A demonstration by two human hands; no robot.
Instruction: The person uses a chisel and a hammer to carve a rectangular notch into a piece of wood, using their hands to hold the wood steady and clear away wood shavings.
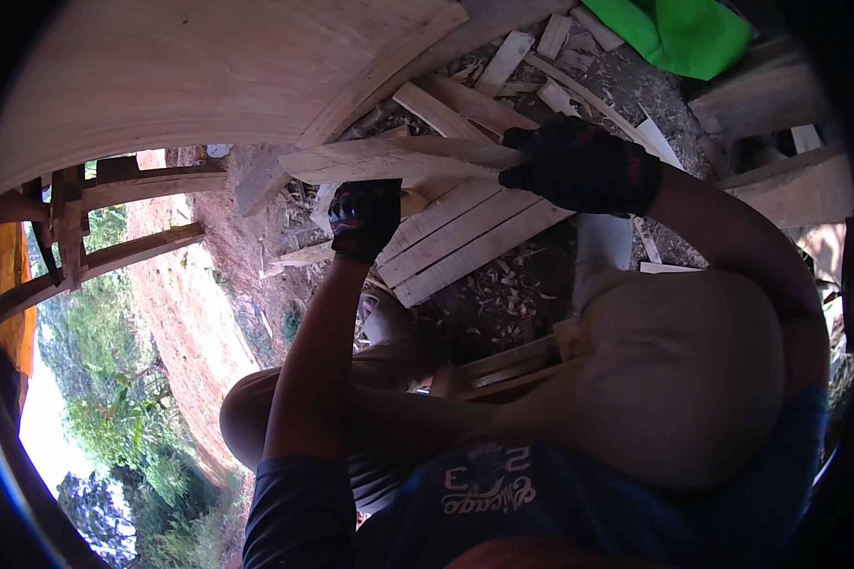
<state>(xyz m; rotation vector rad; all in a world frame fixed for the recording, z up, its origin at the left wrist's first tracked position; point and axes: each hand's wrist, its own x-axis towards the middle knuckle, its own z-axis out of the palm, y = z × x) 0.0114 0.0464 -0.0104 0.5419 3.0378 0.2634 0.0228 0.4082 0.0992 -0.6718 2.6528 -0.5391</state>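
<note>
My right hand (579, 166), in a black glove, grips the right end of a pale wooden plank (389, 157) that lies across the middle of the view. My left hand (364, 218), also in a black glove, is curled into a fist just under the plank's lower edge. A small pale yellow piece (414, 201) shows beside the fist; whether the hand holds it is unclear. My bent knees (674, 379) in tan trousers are below the hands.
A broad curved wooden panel (199, 76) arches over the upper left. Flat boards (465, 237) lie on ground strewn with wood shavings (503, 303) and offcuts. A green cloth (683, 33) is at the top right, a wooden frame (114, 213) and a red earth slope (185, 313) at the left.
</note>
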